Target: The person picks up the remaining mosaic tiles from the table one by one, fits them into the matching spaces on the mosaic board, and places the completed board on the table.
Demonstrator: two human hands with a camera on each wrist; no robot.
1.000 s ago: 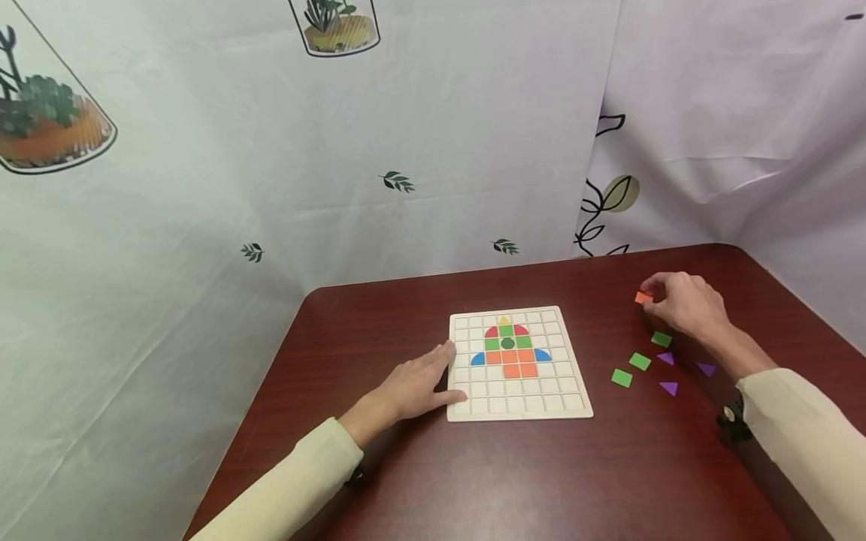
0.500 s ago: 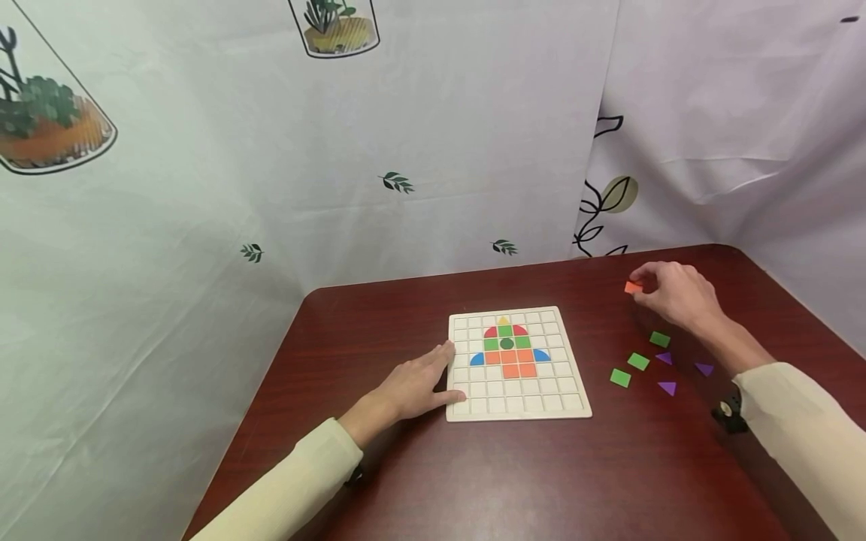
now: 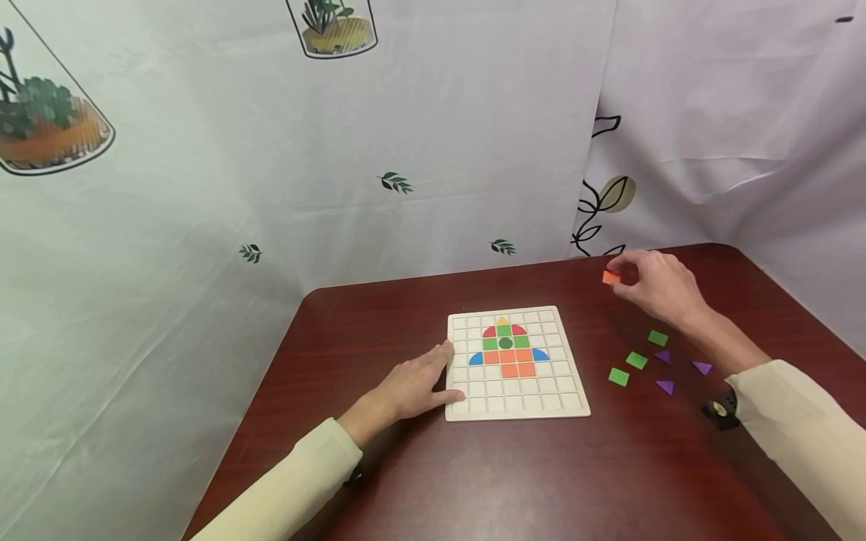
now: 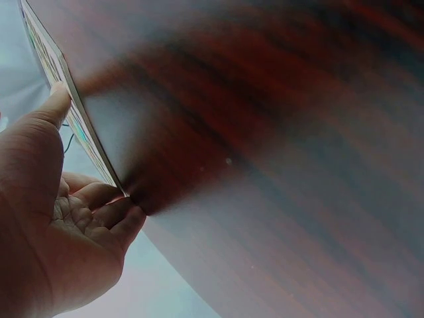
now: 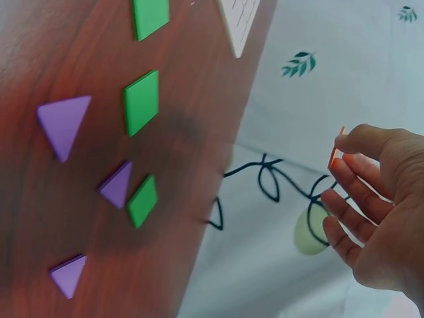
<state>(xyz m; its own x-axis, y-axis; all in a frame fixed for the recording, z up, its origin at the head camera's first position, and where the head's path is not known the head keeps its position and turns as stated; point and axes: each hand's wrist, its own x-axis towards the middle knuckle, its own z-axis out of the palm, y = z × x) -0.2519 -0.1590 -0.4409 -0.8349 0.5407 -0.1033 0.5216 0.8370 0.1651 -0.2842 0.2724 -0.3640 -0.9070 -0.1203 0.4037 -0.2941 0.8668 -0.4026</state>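
A white grid board (image 3: 517, 406) lies on the dark red-brown table, with colored tiles set in its squares: yellow, red, green, blue and orange, forming a rocket-like figure. My left hand (image 3: 416, 385) rests at the board's left edge, thumb on its face and fingers extended along the side; the left wrist view has the board's edge (image 4: 89, 129) against thumb and fingers. Above the table, right of the board, my right hand (image 3: 659, 285) pinches an orange square tile (image 3: 611, 277) between thumb and fingertips. The right wrist view has this tile (image 5: 336, 149) nearly edge-on.
Green square tiles (image 3: 637, 361) and purple triangle tiles (image 3: 666, 387) lie loose on the table right of the board, below the right forearm. A white printed curtain (image 3: 433, 150) hangs behind the table's far edge.
The right hand has risen and moved left with the orange square tile, away from the loose tiles. The left hand and the board stay in place.
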